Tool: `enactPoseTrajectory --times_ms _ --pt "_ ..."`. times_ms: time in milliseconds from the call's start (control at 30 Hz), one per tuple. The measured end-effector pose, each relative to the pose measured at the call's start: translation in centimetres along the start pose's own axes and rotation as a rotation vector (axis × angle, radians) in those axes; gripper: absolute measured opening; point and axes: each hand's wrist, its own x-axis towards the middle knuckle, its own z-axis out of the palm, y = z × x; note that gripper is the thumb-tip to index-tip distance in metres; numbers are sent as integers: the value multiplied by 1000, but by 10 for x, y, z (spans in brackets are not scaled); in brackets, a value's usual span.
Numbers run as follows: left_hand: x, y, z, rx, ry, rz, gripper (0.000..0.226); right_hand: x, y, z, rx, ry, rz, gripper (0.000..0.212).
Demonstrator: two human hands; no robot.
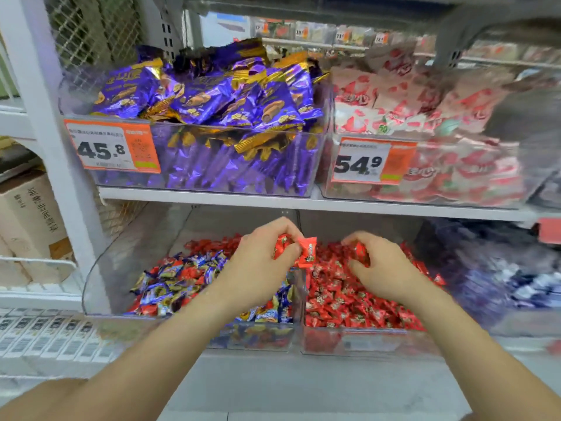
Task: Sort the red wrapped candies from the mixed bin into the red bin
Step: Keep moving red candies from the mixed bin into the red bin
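Over the red bin's (364, 338) left wall, where it meets the mixed bin (100, 287), the spill risk is highest. The left hand (261, 259) carries a small bunch of red wrapped candies (306, 252), and the outermost one juts clear of the grip. If that hold loosens too early, a piece likely falls back left of the wall, among the blue-wrapped candies (158, 291). Motion blur at the right edge suggests a moving head, so aim may suffer.

Left fingers (288, 229): curled narrow, pinching the bunch against the thumb.

Right hand (382, 268): above the red bin's rear half, fingers closed snugly round one red candy (361, 250). I cannot tell whether it touches the pile below.

Many red pieces remain in the mixed bin, left of the red bin.
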Motion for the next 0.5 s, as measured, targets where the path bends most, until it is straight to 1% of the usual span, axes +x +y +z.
enactPoseTrajectory --times_ms 100,133,200,233,300,367,467,500 --pt "10 18 30 121 39 108 12 -4 30 1 -186 -189 40 75" --pt "14 20 41 160 40 129 11 -7 33 3 -210 -269 37 83" --pt "22 23 63 257 28 171 9 -11 39 7 -204 -413 26 88" --pt "26 24 73 320 18 183 7 -10 43 10 -224 -449 37 91" --pt "34 28 94 438 -4 167 8 -5 55 12 -290 -431 88 93" --pt "45 33 111 520 -32 115 15 1 64 7 -320 -352 163 90" --pt "68 27 135 518 -76 52 24 6 82 -2 -235 -243 204 88" --pt "75 21 142 516 -129 -4 37 8 91 -5 -185 -198 207 93"
